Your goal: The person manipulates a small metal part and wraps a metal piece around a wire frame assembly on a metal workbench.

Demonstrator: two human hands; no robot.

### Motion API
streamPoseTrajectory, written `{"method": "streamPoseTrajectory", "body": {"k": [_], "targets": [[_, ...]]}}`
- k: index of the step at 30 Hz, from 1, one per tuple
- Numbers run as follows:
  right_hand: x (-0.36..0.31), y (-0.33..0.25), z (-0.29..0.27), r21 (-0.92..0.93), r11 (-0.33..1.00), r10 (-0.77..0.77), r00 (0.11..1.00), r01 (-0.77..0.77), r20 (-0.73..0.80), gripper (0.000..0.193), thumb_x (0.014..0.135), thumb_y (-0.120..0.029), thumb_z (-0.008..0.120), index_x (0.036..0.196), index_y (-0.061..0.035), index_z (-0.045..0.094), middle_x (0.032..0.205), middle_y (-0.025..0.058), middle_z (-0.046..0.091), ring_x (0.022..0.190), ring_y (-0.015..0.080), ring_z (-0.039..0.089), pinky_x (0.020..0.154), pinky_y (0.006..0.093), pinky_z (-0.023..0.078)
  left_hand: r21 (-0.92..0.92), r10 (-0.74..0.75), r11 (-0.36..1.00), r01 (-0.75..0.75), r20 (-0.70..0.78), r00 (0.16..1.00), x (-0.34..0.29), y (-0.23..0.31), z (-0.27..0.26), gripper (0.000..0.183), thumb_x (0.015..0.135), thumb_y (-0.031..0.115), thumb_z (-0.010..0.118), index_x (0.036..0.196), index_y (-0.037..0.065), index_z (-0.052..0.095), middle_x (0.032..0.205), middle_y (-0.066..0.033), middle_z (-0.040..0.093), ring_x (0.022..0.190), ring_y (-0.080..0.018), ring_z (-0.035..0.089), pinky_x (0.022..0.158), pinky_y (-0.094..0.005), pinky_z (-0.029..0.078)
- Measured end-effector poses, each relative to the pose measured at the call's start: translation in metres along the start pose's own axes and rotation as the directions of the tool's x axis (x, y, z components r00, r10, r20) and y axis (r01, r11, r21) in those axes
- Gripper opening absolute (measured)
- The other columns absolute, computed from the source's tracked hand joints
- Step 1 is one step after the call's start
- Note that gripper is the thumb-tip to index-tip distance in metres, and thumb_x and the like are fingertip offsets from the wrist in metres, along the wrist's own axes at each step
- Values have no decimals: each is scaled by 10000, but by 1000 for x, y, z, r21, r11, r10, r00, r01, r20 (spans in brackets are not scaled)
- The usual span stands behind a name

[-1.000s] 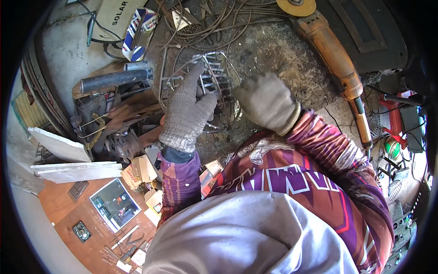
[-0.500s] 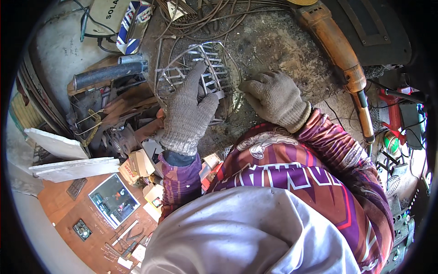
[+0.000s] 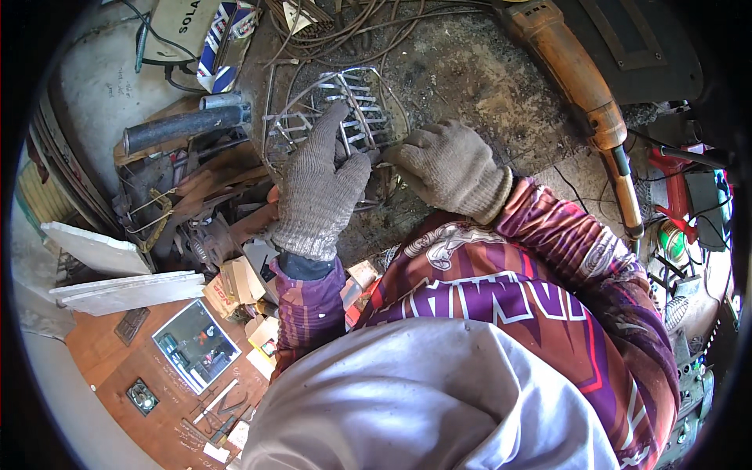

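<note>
Below the coils of wire, a metal rod frame with short crossbars (image 3: 362,110) rests on the worn bench. My left hand (image 3: 319,192), in a grey knit glove, grips its near left part, with the index finger stretched over the crossbars and the thumb apart toward the right. The other left fingers are hidden. Close beside that thumb, at the frame's near right edge, my gloved right hand (image 3: 454,168) is closed with its fingertips pinched. Whatever lies between those fingertips is too small or too covered to make out.
An orange power tool (image 3: 576,70) lies along the right of the bench. Coiled wire (image 3: 368,31) runs across the far side. At left are a dark pipe (image 3: 184,129), metal scrap and pale slabs (image 3: 129,288). A wooden board with a mirror (image 3: 196,345) shows lower left.
My right hand has moved left, bringing its fingertips up to the left thumb and the frame's edge. My left hand and the frame have shifted only slightly.
</note>
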State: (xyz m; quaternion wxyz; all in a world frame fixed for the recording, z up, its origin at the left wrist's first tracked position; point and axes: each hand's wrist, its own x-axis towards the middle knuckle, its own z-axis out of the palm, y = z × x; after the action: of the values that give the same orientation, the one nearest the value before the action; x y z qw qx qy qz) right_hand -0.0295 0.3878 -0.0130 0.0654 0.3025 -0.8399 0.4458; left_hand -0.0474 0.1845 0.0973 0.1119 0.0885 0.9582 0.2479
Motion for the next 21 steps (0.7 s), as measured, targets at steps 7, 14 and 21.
{"method": "streamPoseTrajectory", "body": {"k": [7, 14, 21], "targets": [[4, -5, -1, -117, 993, 1, 999, 5, 51, 281, 901, -282, 671, 1162, -195, 727, 965, 70, 737, 939, 296, 742, 789, 458, 597, -7, -118, 993, 119, 72, 990, 3, 8, -4, 678, 902, 88, 704, 1541, -8, 494, 874, -63, 664, 669, -106, 621, 635, -291, 558], [-9, -9, -13, -238, 968, 125, 969, -73, 211, 243, 858, -202, 749, 1083, -112, 745, 947, 91, 751, 878, 287, 751, 777, 431, 610, -211, -156, 961, 178, 118, 981, -3, 14, -10, 685, 912, 50, 688, 1558, -20, 473, 924, -55, 658, 711, -95, 625, 635, -283, 550], [-37, 2, -12, -131, 987, 80, 992, -92, -98, 232, 881, -259, 708, 1061, -122, 756, 992, 90, 731, 956, 322, 711, 801, 473, 578, -276, -102, 949, 150, 180, 978, -31, -5, -12, 726, 914, 9, 674, 1596, -8, 427, 940, -28, 625, 735, -79, 598, 631, -254, 519]]}}
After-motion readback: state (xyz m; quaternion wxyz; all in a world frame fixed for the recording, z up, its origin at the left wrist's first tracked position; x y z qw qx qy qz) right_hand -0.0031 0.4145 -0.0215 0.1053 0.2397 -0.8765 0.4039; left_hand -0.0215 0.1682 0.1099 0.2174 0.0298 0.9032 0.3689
